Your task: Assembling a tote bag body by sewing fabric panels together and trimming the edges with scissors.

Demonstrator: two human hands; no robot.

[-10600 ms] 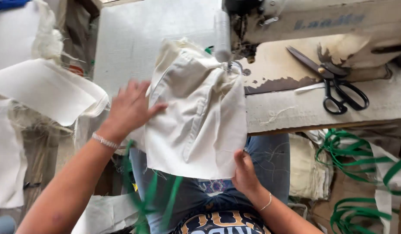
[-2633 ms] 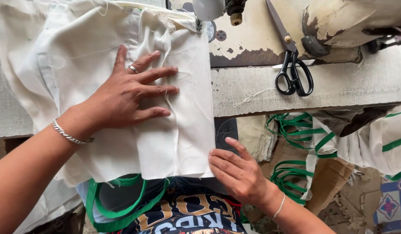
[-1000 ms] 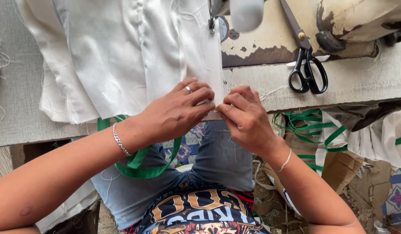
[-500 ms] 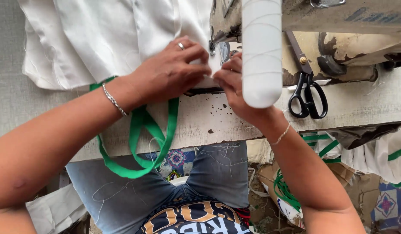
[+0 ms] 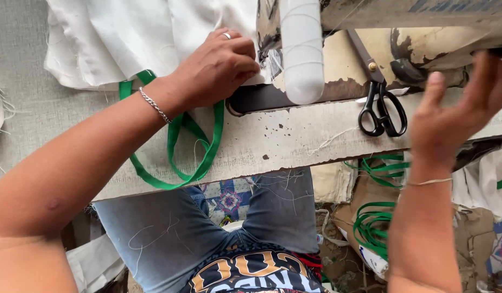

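White cloth [image 5: 148,38] lies on the grey work table [image 5: 23,114], spread at the far side and reaching up to the sewing machine [image 5: 403,32]. One edge of the cloth is under the left hand [image 5: 218,68], just beside the lower part of the machine. This hand lies flat with the knuckles up and the fingers bent down, pressing the cloth against the table; it wears a ring, and a thin chain bracelet is on the wrist. A green strap [image 5: 180,146] comes out from under the cloth and the wrist and hangs in a loop over the front edge of the table. The right hand [image 5: 457,108] is lifted in the air at the right side, fingers loosely spread, holding nothing, near the black scissors [image 5: 381,106] that lie on the worn machine base. A white thread cone [image 5: 301,51] stands in front of the machine, close to the camera
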